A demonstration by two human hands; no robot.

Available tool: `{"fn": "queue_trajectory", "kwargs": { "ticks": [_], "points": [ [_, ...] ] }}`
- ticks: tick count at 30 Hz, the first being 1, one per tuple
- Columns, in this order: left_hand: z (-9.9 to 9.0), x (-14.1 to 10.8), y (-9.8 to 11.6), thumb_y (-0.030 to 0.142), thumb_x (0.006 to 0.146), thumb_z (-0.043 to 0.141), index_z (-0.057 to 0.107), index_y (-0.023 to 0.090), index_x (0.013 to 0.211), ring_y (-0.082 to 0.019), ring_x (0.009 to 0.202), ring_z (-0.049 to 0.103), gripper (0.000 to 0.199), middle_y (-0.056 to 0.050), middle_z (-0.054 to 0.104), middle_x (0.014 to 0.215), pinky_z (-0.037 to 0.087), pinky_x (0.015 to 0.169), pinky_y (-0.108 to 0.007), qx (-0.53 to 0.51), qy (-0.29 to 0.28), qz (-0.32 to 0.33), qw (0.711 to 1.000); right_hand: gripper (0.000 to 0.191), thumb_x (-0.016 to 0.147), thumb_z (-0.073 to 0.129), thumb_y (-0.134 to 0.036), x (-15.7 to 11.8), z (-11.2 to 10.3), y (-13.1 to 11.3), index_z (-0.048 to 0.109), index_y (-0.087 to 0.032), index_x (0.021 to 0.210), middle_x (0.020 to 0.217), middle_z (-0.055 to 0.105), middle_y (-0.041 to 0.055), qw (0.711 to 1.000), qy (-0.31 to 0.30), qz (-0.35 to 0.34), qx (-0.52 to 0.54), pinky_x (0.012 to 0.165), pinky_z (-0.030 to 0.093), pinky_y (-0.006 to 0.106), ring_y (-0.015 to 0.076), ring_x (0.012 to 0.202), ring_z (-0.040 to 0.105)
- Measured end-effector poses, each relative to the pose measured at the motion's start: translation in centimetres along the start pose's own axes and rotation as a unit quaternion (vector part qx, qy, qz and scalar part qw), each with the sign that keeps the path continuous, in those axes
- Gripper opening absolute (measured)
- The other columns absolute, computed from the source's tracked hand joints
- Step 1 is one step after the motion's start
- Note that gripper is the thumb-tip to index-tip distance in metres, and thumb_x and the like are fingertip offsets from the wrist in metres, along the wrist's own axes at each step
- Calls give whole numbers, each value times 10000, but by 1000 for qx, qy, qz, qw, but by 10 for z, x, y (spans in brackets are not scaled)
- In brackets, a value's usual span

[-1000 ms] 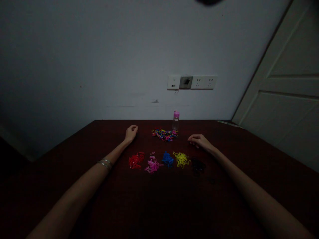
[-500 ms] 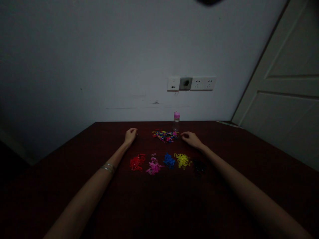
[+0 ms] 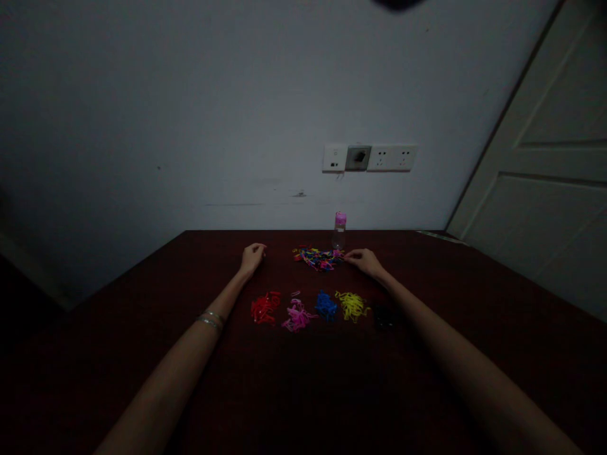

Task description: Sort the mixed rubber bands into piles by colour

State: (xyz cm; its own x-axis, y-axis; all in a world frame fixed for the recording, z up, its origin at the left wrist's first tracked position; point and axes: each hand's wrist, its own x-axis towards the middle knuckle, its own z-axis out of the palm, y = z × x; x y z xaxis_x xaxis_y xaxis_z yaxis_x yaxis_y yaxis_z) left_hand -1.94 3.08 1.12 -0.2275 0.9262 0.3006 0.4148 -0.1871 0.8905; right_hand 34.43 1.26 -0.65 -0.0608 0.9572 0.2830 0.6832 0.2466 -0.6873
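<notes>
My left hand (image 3: 253, 256) rests on the dark table left of a mixed heap of small coloured pieces (image 3: 320, 258), its fingers curled together; nothing shows in them. At the heap's right edge, my right hand (image 3: 364, 260) has its fingertips pinched together by the pieces; what they hold, if anything, is too small to tell. Nearer to me lie separate piles: red (image 3: 264, 308), pink (image 3: 298, 315), blue (image 3: 326, 305), yellow (image 3: 351, 306) and black (image 3: 384, 316), the last partly lost in shadow.
A clear bottle with a pink cap (image 3: 339, 230) stands just behind the heap. The table (image 3: 294, 392) meets a wall with sockets (image 3: 391, 158). A panelled door (image 3: 550, 183) is at the right.
The view has shifted slightly, moving everything a little to the right. My right fingertips have closed in nearer to the right edge of the mixed heap. My left hand stays in place.
</notes>
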Motion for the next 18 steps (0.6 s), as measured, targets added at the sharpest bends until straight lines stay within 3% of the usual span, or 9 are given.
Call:
{"fn": "queue_trajectory", "kwargs": {
  "ticks": [3,7,18],
  "points": [
    [-1,-2,2,337,657,458,628,115,765,-89,436,434,300,-8,551,522,320,449,-198,-1,-4,3,1000,274,670,570,-394,-6,-3,0,677,-172,788,717,661,27,998,15,27,53,582,441,251,148,631,566],
    [-1,-3,3,341,651,466,630,117,754,-87,435,432,296,-8,551,520,317,446,-197,-4,-5,0,1000,348,648,579,-438,-14,-4,-2,662,-151,828,586,603,9,992,16,59,110,400,363,210,97,456,461],
    [0,1,-3,325,655,475,634,115,779,-83,436,431,291,-5,559,531,319,444,-197,-8,-13,-5,1000,343,633,602,-441,-17,-7,-7,664,-148,801,635,636,35,989,2,51,139,445,392,212,118,538,523]
  ]
}}
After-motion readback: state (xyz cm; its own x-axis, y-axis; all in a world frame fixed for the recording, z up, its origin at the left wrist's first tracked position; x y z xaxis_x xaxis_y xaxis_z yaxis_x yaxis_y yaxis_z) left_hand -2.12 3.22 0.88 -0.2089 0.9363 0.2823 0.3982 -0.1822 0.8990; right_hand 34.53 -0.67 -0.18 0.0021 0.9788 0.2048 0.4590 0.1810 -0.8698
